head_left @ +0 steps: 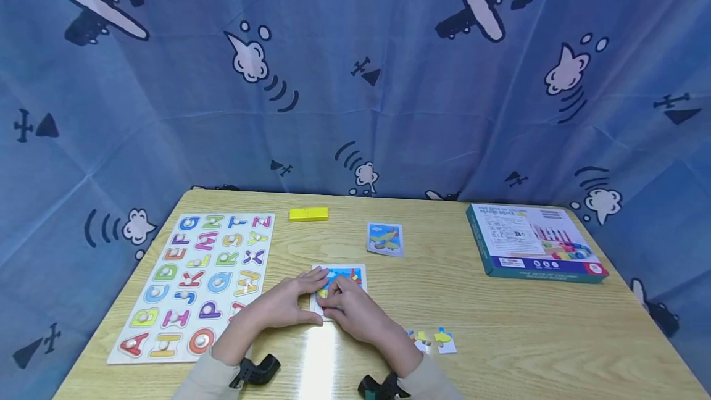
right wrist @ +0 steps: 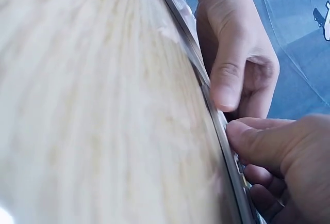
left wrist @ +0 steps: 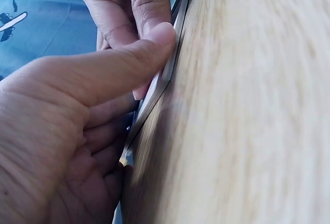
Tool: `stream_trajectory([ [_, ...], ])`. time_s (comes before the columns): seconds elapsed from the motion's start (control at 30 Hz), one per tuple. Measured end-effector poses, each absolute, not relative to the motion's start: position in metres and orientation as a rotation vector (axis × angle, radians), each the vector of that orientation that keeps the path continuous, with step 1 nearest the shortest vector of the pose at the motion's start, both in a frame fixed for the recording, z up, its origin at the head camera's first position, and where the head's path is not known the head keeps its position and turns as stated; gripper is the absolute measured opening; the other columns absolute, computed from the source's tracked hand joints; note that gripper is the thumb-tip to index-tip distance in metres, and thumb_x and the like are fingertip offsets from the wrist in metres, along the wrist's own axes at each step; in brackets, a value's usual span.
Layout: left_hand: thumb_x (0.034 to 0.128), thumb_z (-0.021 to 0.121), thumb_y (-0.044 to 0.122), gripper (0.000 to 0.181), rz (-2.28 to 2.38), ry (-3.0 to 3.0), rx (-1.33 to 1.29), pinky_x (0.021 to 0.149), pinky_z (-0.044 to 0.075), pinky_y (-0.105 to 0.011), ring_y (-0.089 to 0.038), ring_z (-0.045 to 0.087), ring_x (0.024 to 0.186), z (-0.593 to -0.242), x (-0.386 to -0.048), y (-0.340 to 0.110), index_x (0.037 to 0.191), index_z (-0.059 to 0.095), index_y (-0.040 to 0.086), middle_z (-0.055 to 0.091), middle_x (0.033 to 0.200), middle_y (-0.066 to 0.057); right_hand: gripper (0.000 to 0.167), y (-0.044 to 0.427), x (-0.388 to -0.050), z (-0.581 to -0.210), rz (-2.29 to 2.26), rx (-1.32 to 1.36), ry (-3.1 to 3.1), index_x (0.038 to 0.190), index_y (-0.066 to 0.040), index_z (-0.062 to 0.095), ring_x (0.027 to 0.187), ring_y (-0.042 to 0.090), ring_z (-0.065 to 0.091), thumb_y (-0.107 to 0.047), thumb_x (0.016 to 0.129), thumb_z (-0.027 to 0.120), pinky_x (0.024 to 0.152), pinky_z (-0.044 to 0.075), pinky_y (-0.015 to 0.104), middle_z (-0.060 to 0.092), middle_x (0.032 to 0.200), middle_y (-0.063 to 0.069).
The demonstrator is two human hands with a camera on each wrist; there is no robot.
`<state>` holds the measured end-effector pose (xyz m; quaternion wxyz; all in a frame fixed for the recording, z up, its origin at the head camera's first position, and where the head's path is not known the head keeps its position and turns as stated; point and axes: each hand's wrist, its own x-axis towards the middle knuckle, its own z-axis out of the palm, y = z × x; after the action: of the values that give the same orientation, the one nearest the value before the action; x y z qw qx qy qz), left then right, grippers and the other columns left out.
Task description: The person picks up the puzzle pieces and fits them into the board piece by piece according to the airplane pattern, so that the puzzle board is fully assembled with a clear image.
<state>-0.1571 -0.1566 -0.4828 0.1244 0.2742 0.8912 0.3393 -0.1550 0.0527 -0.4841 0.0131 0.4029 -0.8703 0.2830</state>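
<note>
A small white-rimmed jigsaw puzzle board (head_left: 363, 276), with a blue, red and yellow picture, lies on the table in front of me. My left hand (head_left: 280, 302) rests along its left side, fingers stretched over the upper left corner and thumb near the front edge. With curled fingers, my right hand (head_left: 355, 310) pinches a puzzle piece low on the picture; the hand mostly hides it. In the right wrist view, the right thumb and fingertips meet at the board's edge. Loose puzzle pieces (head_left: 446, 341) lie to the right of the right forearm, partly covered by it.
Behind the board lies a square airplane picture card (head_left: 386, 239). A yellow block (head_left: 308, 214) sits farther back. On the left is an alphabet peg board (head_left: 228, 242); a flat boxed set (head_left: 541, 242) lies back right. A blue curtain (head_left: 333, 79) hangs behind the table.
</note>
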Motion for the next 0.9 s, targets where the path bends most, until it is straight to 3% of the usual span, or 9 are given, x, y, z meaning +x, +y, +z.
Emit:
stream_trajectory([
  [0.23,0.0893,0.062,0.043,0.062,0.977,2.630,0.806,0.115,0.028,-0.046,-0.023,0.024,0.143,-0.484,-0.158,-0.157,0.141,0.046,0.012,0.033,0.153,0.001,0.024,0.055,-0.155,-0.481,0.997,1.193,-2.799,0.113,-0.009,0.070,0.090,0.006,0.051,-0.014,0.092,0.061,0.078,0.046,0.021,0.058,0.099,-0.004],
  [0.37,0.0906,0.062,0.036,0.058,0.967,2.639,0.807,0.114,0.029,-0.045,-0.022,0.025,0.143,-0.483,-0.158,-0.156,0.141,0.046,0.012,0.034,0.152,0.001,0.026,0.061,-0.154,-0.475,1.046,1.165,-2.843,0.118,-0.009,0.067,0.105,0.013,0.058,-0.014,0.094,0.058,0.091,0.049,0.032,0.063,0.111,0.000],
  [0.53,0.0902,0.063,0.036,0.058,0.968,2.644,0.818,0.113,0.030,-0.048,-0.026,0.027,0.142,-0.482,-0.157,-0.156,0.140,0.047,0.010,0.035,0.152,-0.002,0.028,0.072,-0.153,-0.467,1.080,1.117,-2.890,0.120,-0.007,0.064,0.120,0.023,0.054,-0.012,0.093,0.057,0.103,0.045,0.044,0.062,0.123,0.005],
  [0.9,0.0901,0.064,0.034,0.058,0.954,2.644,0.786,0.115,0.027,-0.044,-0.023,0.025,0.143,-0.482,-0.157,-0.155,0.140,0.046,0.011,0.033,0.153,0.002,0.036,0.121,-0.139,-0.460,1.037,1.027,-2.975,0.125,-0.011,0.061,0.116,0.019,0.057,-0.020,0.091,0.063,0.098,0.048,0.042,0.061,0.122,0.001],
])
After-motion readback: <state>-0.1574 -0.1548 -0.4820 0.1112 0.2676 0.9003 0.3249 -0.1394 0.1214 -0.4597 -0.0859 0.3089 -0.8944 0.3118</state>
